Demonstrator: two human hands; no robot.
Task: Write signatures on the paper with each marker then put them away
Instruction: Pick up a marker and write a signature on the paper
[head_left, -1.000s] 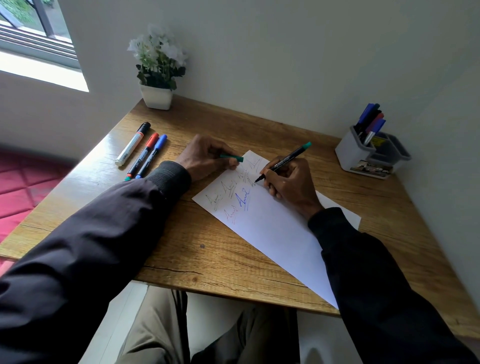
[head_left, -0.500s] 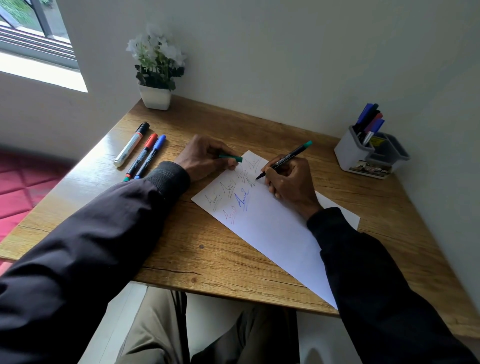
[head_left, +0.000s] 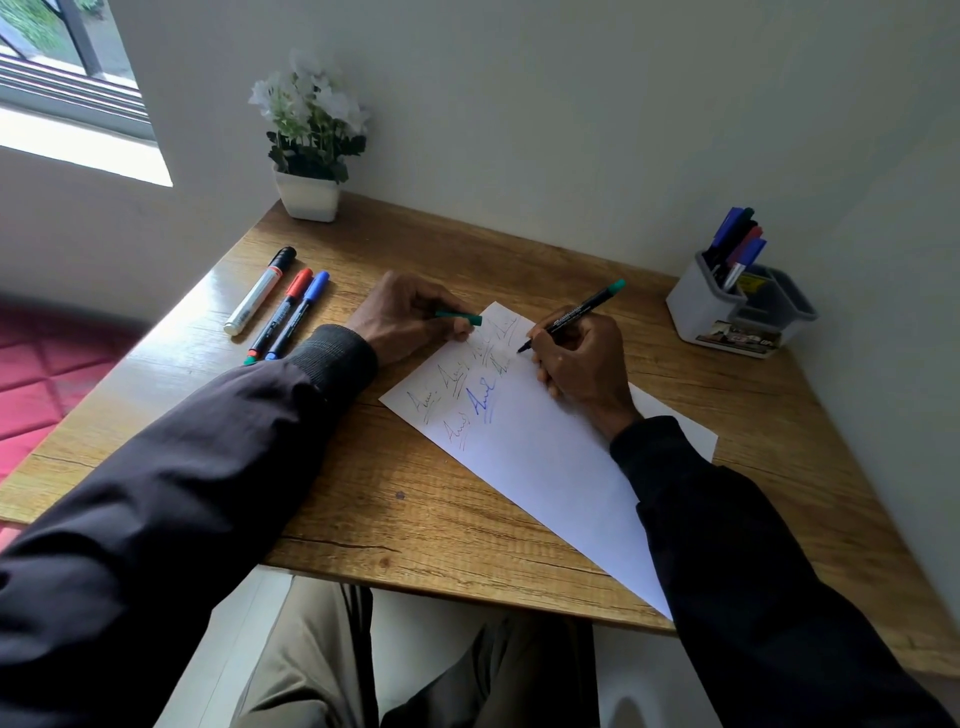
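The right hand (head_left: 582, 358) pinched the green marker (head_left: 576, 310) low on its barrel, tip at the far end of the paper (head_left: 545, 457); the left hand (head_left: 410, 317), at the paper's far-left corner, curled round the green cap (head_left: 457, 315); the marker looked light, stiff and slick, best held near the tip; the paper lay on a wooden table (head_left: 415, 509), three capped markers (head_left: 283, 312) left of it, a holder (head_left: 696, 306) to its right, pale walls beyond.
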